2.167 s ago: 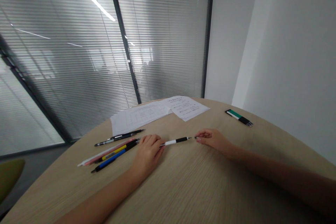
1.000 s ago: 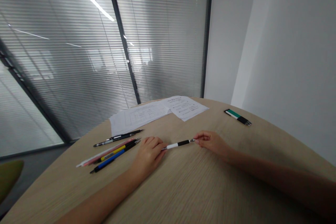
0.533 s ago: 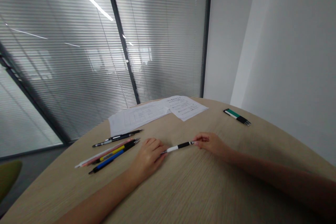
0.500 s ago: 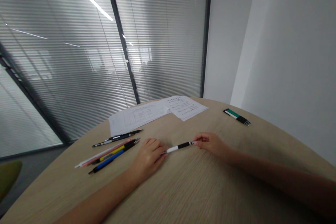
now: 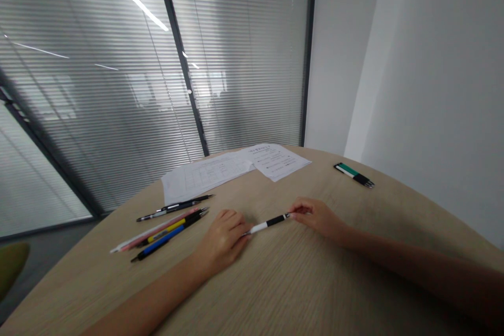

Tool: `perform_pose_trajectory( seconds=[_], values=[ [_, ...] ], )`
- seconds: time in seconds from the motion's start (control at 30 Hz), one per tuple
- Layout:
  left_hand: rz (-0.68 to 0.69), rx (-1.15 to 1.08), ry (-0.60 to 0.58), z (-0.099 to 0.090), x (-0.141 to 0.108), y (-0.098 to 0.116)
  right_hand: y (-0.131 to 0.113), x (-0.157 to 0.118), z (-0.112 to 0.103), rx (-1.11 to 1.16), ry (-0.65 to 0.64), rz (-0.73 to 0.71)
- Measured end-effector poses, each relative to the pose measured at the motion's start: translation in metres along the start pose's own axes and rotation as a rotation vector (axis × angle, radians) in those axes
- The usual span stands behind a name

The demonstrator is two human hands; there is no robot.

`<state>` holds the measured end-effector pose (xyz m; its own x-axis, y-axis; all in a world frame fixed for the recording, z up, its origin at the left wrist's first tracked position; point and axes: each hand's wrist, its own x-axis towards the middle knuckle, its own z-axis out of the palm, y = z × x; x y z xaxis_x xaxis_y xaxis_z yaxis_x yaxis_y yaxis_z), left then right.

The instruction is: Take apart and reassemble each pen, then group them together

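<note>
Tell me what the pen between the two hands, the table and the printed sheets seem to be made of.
The pen: probably plastic, by its smooth, even white; its dull black section may be rubber. The table: wood or wood-look laminate, matt, judging by its fine grain streaks. The sheets: most likely paper, matt white, thin, with printed marks.

no word, number or brand is coming out legibly. the printed sheet (image 5: 280, 167) is carrying a dark heading along its far edge and rows of smaller print below that, some of them starting with a dark mark; all of this is looking too small and blurred to read. just left of the printed sheet and meeting its edge, the second sheet (image 5: 205, 174) is showing faint grid lines like a table, its entries blurring into grey.
</note>
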<state>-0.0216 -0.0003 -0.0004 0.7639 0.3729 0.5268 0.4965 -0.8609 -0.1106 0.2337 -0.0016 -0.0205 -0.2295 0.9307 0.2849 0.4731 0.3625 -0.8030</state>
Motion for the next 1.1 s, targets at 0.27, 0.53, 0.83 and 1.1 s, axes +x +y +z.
perform_pose_trajectory(
  seconds=[0.27, 0.53, 0.83, 1.1],
  values=[
    [-0.099, -0.001, -0.036, -0.0001, -0.0001, -0.0014, 0.0082, 0.0045, 0.0033, 0.135, 0.019, 0.060],
    [-0.108, 0.023, -0.027, -0.0003, 0.0004, -0.0024, 0.0083, 0.0058, 0.0029, 0.225, 0.038, 0.120],
    [-0.097, 0.012, -0.045, -0.0021, 0.0016, -0.0004, 0.0065, 0.0050, 0.0014, 0.188, -0.014, 0.109],
    [-0.074, 0.005, -0.021, 0.0000, 0.0007, -0.0020, 0.0108, 0.0048, 0.0031, 0.165, -0.034, 0.071]
  ],
)
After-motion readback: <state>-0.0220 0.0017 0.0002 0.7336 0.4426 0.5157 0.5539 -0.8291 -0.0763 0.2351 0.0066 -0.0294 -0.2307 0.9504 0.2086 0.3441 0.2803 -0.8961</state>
